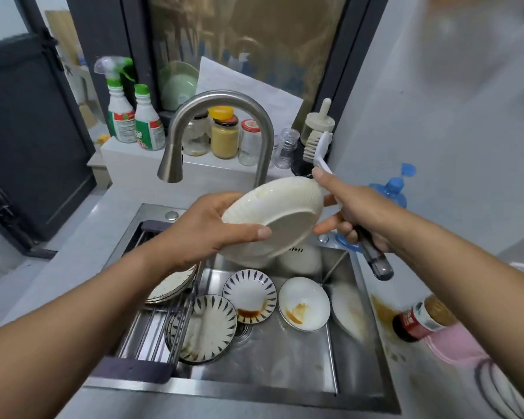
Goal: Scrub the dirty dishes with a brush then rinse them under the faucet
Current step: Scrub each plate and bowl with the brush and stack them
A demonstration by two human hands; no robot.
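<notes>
Left hand [212,234] gripped a tilted plate [273,219] over the sink [357,343] — right hand [360,216] clutched the brush [318,149], bristles up.

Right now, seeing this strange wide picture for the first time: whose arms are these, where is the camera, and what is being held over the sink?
No machine here: these are a person's bare arms, filmed by one wide camera worn on the head, looking down. The left hand grips a cream plate, tilted above the steel sink. The right hand holds a dish brush by its handle, bristles up near the plate's rim. Below the curved faucet lie dirty dishes, among them a patterned plate and a white bowl smeared with sauce.
</notes>
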